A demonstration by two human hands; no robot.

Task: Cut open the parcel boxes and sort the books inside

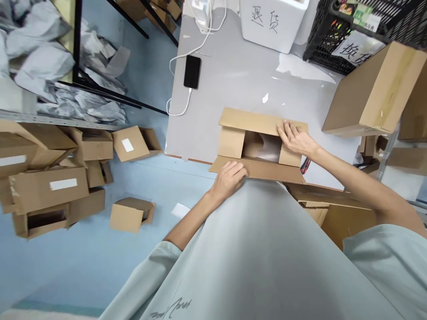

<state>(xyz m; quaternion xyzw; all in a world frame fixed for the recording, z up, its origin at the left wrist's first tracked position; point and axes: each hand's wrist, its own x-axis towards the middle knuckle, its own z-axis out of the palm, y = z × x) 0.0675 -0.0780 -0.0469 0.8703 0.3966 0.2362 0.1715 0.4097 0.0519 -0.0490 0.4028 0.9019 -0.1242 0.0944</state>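
Note:
In the head view a cardboard box (231, 142) stands at the table's near edge with its long top flaps folded outward. The two short end flaps lie inward, leaving a gap in the middle. Through that gap I see brown cardboard and a greyish, sheet-like thing (270, 146) that I cannot make out. My left hand (230, 178) has its fingers curled over the near long flap at its left part. My right hand (295, 138) grips the far long flap near its right end, the thumb side hidden. A red and black tool (304, 166), partly covered, lies right of the box.
A black phone (192, 72) on a white cable lies on the grey table (230, 66). At the back stand a white bin (271, 22) and a black crate (333, 44). A tall carton (370, 89) stands right. Several open cartons (53, 189) sit left on the blue floor.

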